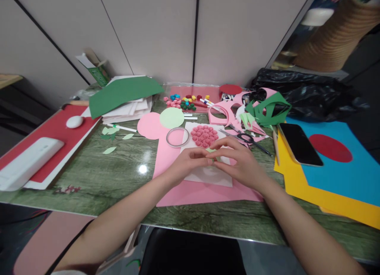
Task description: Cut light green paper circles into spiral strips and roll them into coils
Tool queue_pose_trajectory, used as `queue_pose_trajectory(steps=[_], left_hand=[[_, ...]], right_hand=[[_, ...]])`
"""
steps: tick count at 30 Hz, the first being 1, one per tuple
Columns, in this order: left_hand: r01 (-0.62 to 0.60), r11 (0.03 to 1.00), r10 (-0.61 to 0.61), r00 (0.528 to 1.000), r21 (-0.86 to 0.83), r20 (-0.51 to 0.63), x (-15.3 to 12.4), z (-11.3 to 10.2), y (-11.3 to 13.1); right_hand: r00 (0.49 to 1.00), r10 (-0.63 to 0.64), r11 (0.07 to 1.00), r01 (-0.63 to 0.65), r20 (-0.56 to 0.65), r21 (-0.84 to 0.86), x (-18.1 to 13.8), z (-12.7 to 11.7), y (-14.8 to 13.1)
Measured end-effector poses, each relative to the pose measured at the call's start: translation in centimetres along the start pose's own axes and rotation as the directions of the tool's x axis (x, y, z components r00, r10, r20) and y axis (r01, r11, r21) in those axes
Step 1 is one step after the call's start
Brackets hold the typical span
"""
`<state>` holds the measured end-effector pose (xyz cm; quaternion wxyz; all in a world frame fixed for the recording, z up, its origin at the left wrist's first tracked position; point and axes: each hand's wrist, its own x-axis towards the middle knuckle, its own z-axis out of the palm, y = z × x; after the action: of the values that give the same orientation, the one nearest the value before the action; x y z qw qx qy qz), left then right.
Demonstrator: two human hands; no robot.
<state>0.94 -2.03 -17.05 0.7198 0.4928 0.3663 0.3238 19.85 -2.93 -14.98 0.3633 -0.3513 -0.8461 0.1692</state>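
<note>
Two forearms come from the near edge and meet at the middle of the table (113,176). At far left a white mouse (74,121) lies on a red mat (56,132). The left hand (185,164) is bent inward, its thumb and first fingers pinched on a small green paper piece (211,160). This piece is just above a white sheet (208,178), which lies on pink paper (178,192). The right hand (239,164) arches from the other side, fingertips closed on the same piece. Scissors (247,139) and a phone (299,144) lie further right.
</note>
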Motion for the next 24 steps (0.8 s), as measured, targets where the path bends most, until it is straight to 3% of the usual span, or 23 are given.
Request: queue_pose_trajectory(steps=[10, 18, 24], left_hand=[[-0.021, 0.999, 0.025, 0.997, 0.049, -0.073, 0.21, -0.23, -0.02], [-0.071, 0.996, 0.078, 0.984, 0.05, -0.162, 0.41, -0.15, -0.17], [-0.12, 0.989, 0.133, 0.978, 0.085, -0.16, 0.55, -0.24, -0.58]], right_hand=[[0.998, 0.07, 0.997, -0.07, -0.01, -0.023, -0.01, -0.2, 0.15], [0.957, 0.288, 0.953, -0.29, 0.038, 0.085, 0.09, -0.4, -0.02], [0.942, 0.333, 0.938, -0.334, 0.027, 0.096, 0.12, -0.27, -0.13]])
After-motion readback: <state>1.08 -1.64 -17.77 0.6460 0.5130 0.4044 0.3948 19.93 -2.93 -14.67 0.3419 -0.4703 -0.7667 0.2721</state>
